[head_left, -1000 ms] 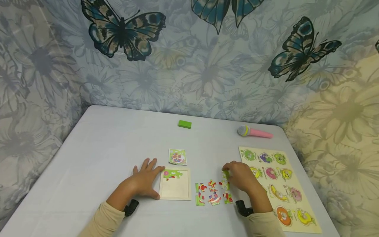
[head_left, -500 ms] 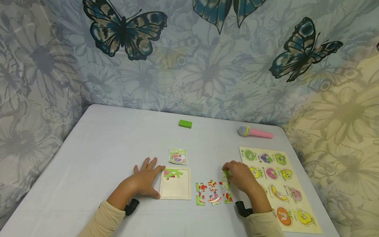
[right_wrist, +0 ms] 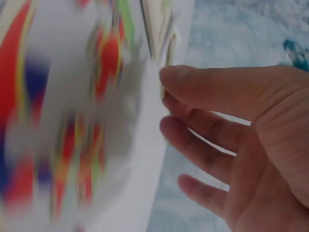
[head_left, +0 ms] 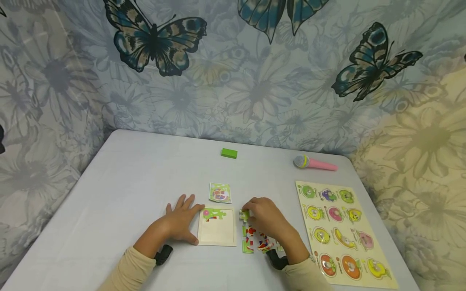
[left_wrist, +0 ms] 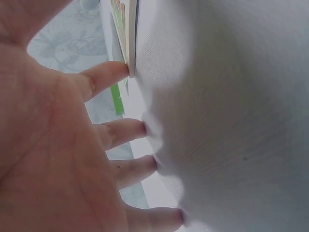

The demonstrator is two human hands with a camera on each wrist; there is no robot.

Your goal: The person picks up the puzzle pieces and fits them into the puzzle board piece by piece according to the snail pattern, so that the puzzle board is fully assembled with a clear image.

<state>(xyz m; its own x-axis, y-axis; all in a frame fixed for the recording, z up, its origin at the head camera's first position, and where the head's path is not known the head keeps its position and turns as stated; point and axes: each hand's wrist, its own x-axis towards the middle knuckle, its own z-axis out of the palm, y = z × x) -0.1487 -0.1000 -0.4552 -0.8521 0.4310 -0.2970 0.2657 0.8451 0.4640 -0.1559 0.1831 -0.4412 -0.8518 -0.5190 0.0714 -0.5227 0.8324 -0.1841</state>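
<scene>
My left hand [head_left: 181,220] lies with fingers spread at the left side of a shallow wooden puzzle tray [head_left: 218,235]. Its index finger touches the upper left corner and its thumb is at the lower left one; in the left wrist view that fingertip meets the tray's edge [left_wrist: 132,38]. Joined green puzzle pieces [head_left: 214,213] fill the tray's top left. Between thumb and index finger my right hand [head_left: 267,216] pinches a green puzzle piece [head_left: 244,216], just right of the tray. Below that hand lie several loose red and green pieces [head_left: 248,246], partly hidden by it.
A small picture card [head_left: 220,193] lies behind the tray. Farther back are a green block [head_left: 229,153] and a pink toy microphone [head_left: 316,163]. A large fruit puzzle board [head_left: 346,234] covers the table's right side. A patterned wall [head_left: 255,93] rises beyond the table's far edge.
My right hand has moved left from the right end of the loose pieces, carrying the green puzzle piece toward the tray. The left hand has stayed at the tray's edge.
</scene>
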